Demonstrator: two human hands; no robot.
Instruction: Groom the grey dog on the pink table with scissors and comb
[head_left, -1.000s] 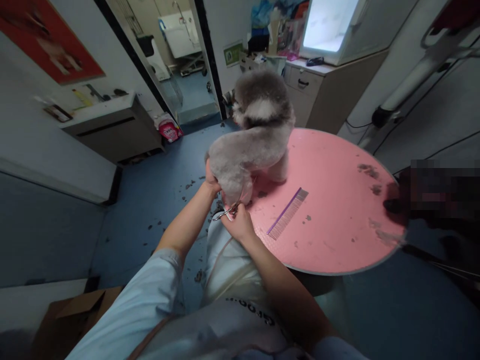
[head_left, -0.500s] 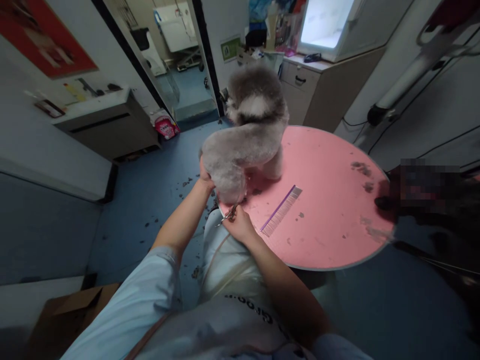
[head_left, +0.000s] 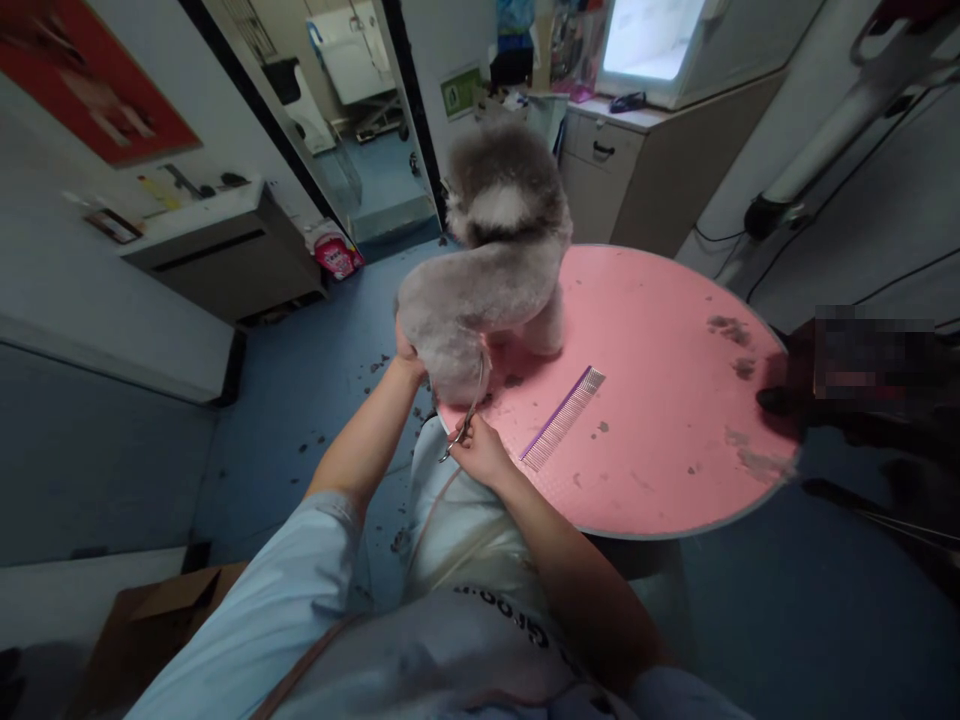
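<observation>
Holding scissors [head_left: 471, 410] in a curled right grip [head_left: 481, 448] beside the dog [head_left: 480, 290]

Dim overall, cabinet [head_left: 651, 42] glaring white, edges stretched

Glossy metal scissors [head_left: 468, 418]; fluffy-coated dog [head_left: 480, 288]; matt tabletop [head_left: 652, 400]; metal-toothed comb [head_left: 561, 418]
</observation>
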